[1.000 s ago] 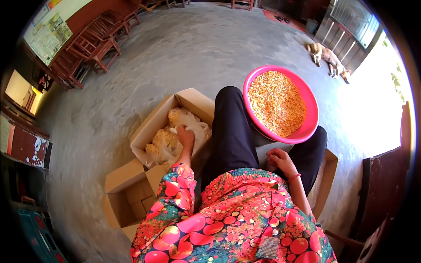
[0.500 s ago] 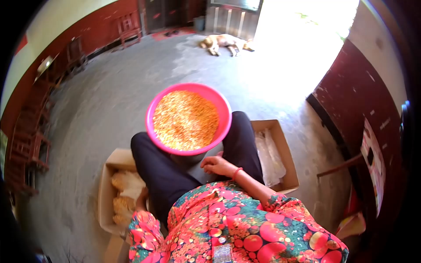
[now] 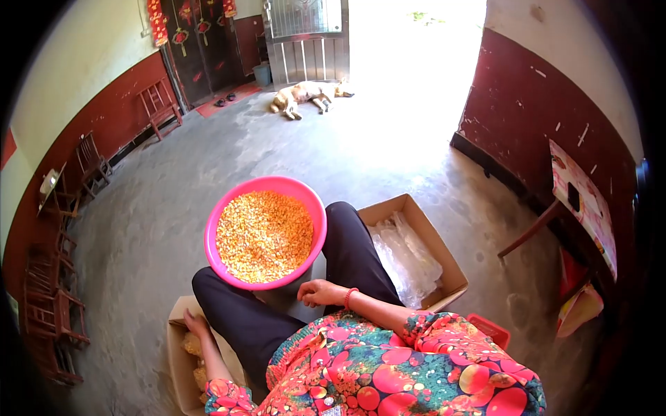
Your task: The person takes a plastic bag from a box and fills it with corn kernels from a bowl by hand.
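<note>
A pink basin full of yellow corn kernels stands in front of my knees. My right hand, with a red bracelet at the wrist, hovers over my lap below the basin, its fingers curled and nothing visible in them. On the left, my left hand reaches down into a cardboard box, near its far end. Its fingers look loosely apart, though partly hidden. Yellow filled bags lie in that box. Beside my right leg, another cardboard box holds clear plastic bags.
A dog lies on the concrete floor near the bright doorway. Wooden chairs line the left wall. A table with a patterned top and a dark phone-like object stands at right. A red basket is behind the right box.
The camera view has tilted up and turned right. My left hand has moved forward in the left box, away from the yellow bags. My right hand stays curled over my lap.
</note>
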`<state>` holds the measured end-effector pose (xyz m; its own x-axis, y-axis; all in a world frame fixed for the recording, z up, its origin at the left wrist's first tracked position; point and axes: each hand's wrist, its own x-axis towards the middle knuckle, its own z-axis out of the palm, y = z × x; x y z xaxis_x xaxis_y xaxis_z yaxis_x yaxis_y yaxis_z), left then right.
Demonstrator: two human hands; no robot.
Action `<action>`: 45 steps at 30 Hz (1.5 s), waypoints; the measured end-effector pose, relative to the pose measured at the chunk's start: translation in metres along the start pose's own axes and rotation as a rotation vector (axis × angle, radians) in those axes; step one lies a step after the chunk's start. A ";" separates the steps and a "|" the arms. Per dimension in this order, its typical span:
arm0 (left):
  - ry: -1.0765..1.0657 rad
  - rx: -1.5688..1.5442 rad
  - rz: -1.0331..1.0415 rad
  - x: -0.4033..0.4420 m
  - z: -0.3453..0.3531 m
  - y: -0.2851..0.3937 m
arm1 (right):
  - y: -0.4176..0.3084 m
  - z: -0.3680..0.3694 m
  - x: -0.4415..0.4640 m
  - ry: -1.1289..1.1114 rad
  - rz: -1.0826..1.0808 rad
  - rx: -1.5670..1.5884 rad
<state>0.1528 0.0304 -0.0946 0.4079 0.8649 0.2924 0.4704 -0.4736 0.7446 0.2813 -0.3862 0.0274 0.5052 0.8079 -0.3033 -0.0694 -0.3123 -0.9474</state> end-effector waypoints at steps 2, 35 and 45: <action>0.106 -0.331 0.183 0.020 0.008 0.066 | -0.001 -0.001 0.001 0.006 -0.016 0.022; -0.510 0.034 0.670 -0.144 0.031 0.283 | -0.033 -0.062 -0.025 0.499 -0.459 0.718; -0.467 -0.023 0.717 -0.145 0.036 0.277 | 0.115 -0.151 -0.053 1.450 -0.227 0.194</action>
<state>0.2518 -0.2323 0.0479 0.8838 0.1982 0.4237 -0.0383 -0.8721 0.4879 0.3763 -0.5402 -0.0500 0.9107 -0.4000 0.1030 0.0743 -0.0866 -0.9935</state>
